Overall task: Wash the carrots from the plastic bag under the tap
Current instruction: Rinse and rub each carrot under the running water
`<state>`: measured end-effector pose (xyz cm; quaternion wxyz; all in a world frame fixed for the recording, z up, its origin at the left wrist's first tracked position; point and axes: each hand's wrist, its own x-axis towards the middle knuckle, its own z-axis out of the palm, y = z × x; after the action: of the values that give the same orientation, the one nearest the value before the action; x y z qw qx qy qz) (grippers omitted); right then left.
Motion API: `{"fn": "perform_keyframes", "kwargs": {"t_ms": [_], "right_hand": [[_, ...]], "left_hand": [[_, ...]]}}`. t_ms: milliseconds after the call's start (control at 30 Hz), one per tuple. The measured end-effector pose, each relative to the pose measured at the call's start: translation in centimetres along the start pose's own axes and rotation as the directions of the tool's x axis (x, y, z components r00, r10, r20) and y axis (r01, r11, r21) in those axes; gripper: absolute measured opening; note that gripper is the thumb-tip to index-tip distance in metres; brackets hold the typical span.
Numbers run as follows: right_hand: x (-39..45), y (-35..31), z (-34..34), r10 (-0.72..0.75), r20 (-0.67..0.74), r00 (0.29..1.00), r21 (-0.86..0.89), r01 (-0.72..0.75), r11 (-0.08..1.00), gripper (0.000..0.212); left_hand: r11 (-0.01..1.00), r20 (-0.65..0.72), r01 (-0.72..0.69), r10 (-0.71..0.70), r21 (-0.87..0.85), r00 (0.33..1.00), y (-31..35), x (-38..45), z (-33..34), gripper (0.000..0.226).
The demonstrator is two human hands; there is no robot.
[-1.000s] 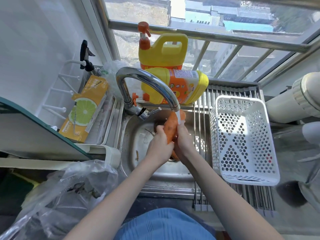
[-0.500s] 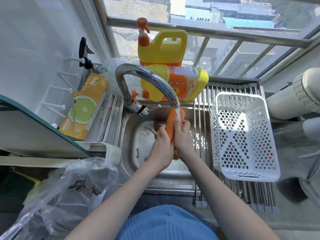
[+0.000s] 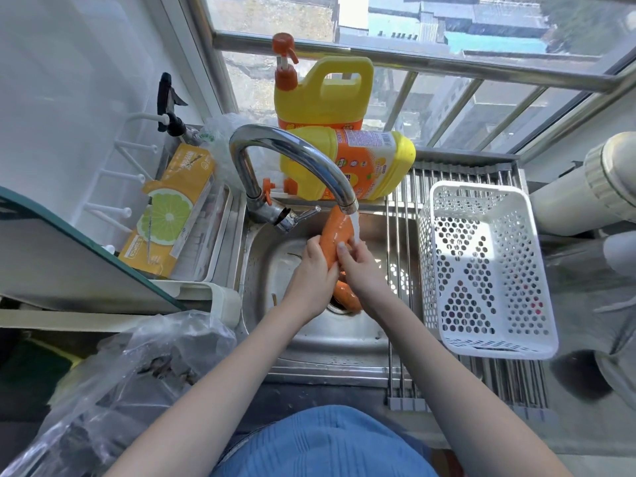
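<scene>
A crumpled plastic bag [image 3: 113, 390] lies at the lower left, with dark bits inside it; whether any carrots remain in it cannot be told. Above it, a yellow box [image 3: 170, 210] printed with a lime slice leans in a white tray beside the sink [image 3: 272, 270]. A black spray nozzle [image 3: 168, 105] hangs on a white wall rack behind the box.

The chrome tap [image 3: 292, 156] arches over the steel sink, and a thin stream of water runs from its spout. Behind it an upright yellow jug [image 3: 323, 94] with an orange pump stands on the sill, and a second yellow bottle [image 3: 354, 163] lies on its side in front of it.

Under the spout, a carrot [image 3: 335, 232] is held tilted, its upper end almost touching the spout, the water falling just beside it. The left hand [image 3: 311, 277] wraps its grip round the carrot's lower part from the left. The right hand [image 3: 361, 270] meets it from the right, fingers curled against the carrot and thumb laid on its skin. A second carrot [image 3: 347, 294] lies below the hands, over the drain.

Right of the sink, a steel rod rack [image 3: 401, 235] spans the basin's edge and carries a white perforated basket [image 3: 481, 270]. A pale pipe [image 3: 585, 187] runs at the far right.
</scene>
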<state>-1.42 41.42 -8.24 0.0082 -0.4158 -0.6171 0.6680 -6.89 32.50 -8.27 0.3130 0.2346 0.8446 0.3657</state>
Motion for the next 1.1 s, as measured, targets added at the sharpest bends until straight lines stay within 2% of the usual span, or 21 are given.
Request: {"fn": "perform_keyframes", "kwargs": {"t_ms": [167,367,433,500,600,667,767,867,933,1033,1100], "right_hand": [[-0.1,0.0,0.3,0.015,0.054,0.998,0.025,-0.017,1.000,0.041],[0.3,-1.3,0.0,0.046,-0.154,0.987,0.050,-0.039,0.998,0.028],[0.6,-1.7,-0.2,0.051,-0.147,0.988,0.040,-0.046,0.998,0.038],[0.3,-1.8,-0.3,0.106,-0.114,0.988,0.121,-0.092,0.988,0.043],[0.1,-1.2,-0.4,0.130,0.050,0.990,0.224,-0.137,0.965,0.037],[0.2,-1.2,-0.5,0.096,0.106,0.990,0.158,-0.112,0.981,0.037],[0.2,-2.1,0.2,0.066,-0.061,0.996,0.025,-0.064,0.998,0.036],[0.6,-2.4,0.7,0.119,-0.126,0.985,0.068,-0.111,0.991,0.036],[0.3,-2.3,0.6,0.134,-0.113,0.984,0.089,-0.125,0.988,0.031],[-0.2,-1.6,0.0,0.158,0.013,0.987,0.088,-0.159,0.983,0.037],[-0.5,-1.6,-0.2,0.135,0.038,0.990,0.095,-0.138,0.986,0.041]], "left_hand": [[0.999,0.022,-0.022,0.023,-0.031,0.999,0.3,0.1,0.0,0.040],[0.997,0.036,-0.029,0.032,-0.073,0.999,1.4,-0.6,1.4,0.045],[0.991,0.018,-0.003,0.006,-0.137,1.000,1.6,-0.7,1.6,0.044],[0.984,0.026,0.010,-0.005,-0.176,1.000,1.7,-0.3,1.4,0.044],[0.978,0.057,0.019,-0.007,-0.206,0.998,1.6,0.7,0.7,0.041],[0.977,0.046,0.016,-0.006,-0.213,0.999,1.4,0.8,0.6,0.039],[0.983,0.032,0.012,-0.006,-0.183,0.999,1.5,0.4,0.8,0.044],[0.987,0.030,0.007,-0.002,-0.162,1.000,1.3,-0.2,1.1,0.045],[0.983,0.035,0.006,0.000,-0.182,0.999,1.1,-0.3,1.0,0.046],[0.979,0.061,0.024,-0.011,-0.204,0.998,1.3,0.0,0.4,0.048],[0.982,0.069,0.025,-0.012,-0.185,0.998,1.6,0.4,0.1,0.048]]}}
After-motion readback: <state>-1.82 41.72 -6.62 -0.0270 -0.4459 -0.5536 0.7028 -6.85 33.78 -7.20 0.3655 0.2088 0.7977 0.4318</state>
